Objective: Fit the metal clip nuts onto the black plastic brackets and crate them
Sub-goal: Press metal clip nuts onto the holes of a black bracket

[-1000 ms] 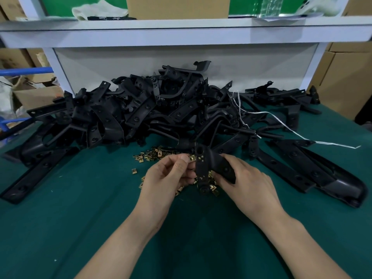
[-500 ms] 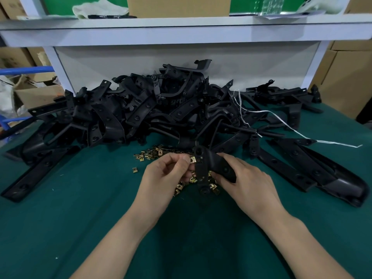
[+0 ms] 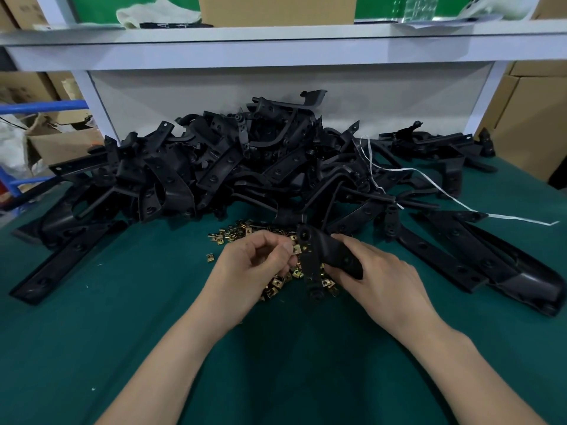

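Clip nut has slid slightly lower along the bracket. Left hand pinches it; right hand grips bracket.

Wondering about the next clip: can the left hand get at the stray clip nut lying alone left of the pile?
Probably yes: the stray clip nut lies on bare mat beside the left hand, nothing between. Its fingers must first release the pinched clip nut.

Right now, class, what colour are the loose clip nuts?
Brassy gold clip nuts, clearest in the head view.
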The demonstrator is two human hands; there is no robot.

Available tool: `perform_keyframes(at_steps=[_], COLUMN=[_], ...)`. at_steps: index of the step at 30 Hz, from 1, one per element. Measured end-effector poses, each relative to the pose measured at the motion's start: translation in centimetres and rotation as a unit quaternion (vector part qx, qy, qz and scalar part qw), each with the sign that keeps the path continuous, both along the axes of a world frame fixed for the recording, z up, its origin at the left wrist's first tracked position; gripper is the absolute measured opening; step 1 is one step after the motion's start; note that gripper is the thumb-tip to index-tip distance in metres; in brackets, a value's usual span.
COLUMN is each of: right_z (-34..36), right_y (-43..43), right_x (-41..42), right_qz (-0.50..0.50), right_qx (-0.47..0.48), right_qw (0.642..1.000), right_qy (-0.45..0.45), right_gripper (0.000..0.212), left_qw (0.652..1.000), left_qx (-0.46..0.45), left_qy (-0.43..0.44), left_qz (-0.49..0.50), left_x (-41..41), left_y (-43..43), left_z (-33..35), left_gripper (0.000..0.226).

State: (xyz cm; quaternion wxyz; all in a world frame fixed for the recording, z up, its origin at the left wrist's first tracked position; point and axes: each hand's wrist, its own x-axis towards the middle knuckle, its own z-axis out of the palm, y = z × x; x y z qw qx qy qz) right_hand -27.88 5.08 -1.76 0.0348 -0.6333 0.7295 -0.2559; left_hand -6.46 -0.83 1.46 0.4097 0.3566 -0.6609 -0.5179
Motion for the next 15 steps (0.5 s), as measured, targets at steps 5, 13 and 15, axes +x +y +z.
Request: perform_keyframes(at_steps=[5,13,15], right_z=[0.0,0.2,0.1], right_y=[0.0,0.2,0.2], right_x=[-0.1,0.4,0.5], right_qz=[0.011,-0.001,-0.004], right_qx=[0.004,-0.021,-0.021], right_qw=[1.000,1.000,1.000], right_qy=[0.005,0.000,0.006], right_gripper=[0.050,0.040,0.041], left_qw=[1.000,0.999,0.999], left_qx=[0.006,0.013,0.011], left_qy=[0.001,0.019,0.017], left_qz=[0.001,0.035,0.044], left_x=[-0.1,-0.8,-1.0], left_y=[0.1,0.5,0.7], left_z=[0.0,-0.5,-0.5], left_gripper=[0.011,0.013,0.015])
